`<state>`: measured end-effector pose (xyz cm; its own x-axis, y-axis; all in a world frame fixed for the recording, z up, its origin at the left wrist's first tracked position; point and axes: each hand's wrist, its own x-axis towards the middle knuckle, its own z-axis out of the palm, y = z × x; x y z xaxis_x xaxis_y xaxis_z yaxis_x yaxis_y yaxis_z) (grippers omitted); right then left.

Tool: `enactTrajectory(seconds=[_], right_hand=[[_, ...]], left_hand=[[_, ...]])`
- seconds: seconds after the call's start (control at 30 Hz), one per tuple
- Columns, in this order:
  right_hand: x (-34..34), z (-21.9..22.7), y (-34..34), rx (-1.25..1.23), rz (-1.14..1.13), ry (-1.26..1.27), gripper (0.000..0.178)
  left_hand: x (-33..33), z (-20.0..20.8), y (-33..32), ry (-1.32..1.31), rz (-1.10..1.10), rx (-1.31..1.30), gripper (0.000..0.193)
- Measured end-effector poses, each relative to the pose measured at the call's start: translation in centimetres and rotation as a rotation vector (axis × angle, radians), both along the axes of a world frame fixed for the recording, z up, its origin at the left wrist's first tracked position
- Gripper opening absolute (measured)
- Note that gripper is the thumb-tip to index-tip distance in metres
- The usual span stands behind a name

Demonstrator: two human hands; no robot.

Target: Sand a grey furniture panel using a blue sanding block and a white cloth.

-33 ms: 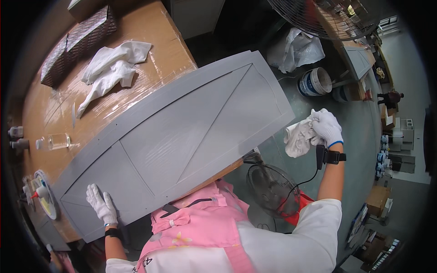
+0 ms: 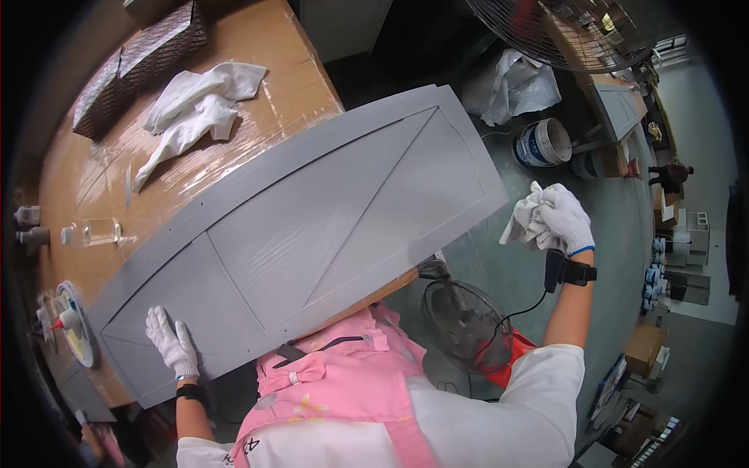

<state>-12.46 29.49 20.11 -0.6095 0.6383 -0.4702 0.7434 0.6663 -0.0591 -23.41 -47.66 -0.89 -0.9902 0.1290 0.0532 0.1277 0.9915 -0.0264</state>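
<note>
A long grey panel [image 2: 312, 226] with a framed edge and diagonal grooves lies across the table, its right end jutting past the table. On its near left part my left hand [image 2: 171, 343], in a white glove, rests flat with fingers stretched out. Off the panel's right end, my right hand [image 2: 565, 218], gloved too, is closed on a crumpled white cloth [image 2: 523, 221] held in the air above the floor. A second white cloth [image 2: 204, 101] lies loosely bunched on the table behind the panel.
The brown table [image 2: 289, 62] bears a woven box [image 2: 133, 70], a clear bottle [image 2: 101, 231] and a white glue bottle [image 2: 69, 319]. A floor fan [image 2: 466, 324] stands near my right side. A bucket [image 2: 542, 143] and plastic bag [image 2: 519, 90] sit beyond, under another fan [image 2: 573, 35].
The cloth in my right hand is bunched up more and hangs less. That hand has shifted very slightly right. My left hand stays flat on the panel.
</note>
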Motion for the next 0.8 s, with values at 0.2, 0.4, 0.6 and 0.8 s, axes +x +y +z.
enactTrajectory(seconds=[0.2,0.4,0.6,0.8], right_hand=[[-2.8,-13.4,-4.6,-0.062,0.255,0.411,0.057],[-3.7,-16.4,-21.4,0.154,0.579,0.597,0.06],[-3.1,-14.2,-39.7,-0.816,0.867,0.589,0.049],[-6.7,-7.3,-39.8,-1.092,0.498,0.192,0.042]], left_hand=[[-0.5,-0.2,0.6,0.031,-0.009,0.018,0.059],[0.4,0.0,0.2,0.033,0.022,0.053,0.058],[0.0,1.3,0.8,0.029,0.02,0.13,0.06],[5.1,4.5,-4.8,0.045,-0.046,0.374,0.056]])
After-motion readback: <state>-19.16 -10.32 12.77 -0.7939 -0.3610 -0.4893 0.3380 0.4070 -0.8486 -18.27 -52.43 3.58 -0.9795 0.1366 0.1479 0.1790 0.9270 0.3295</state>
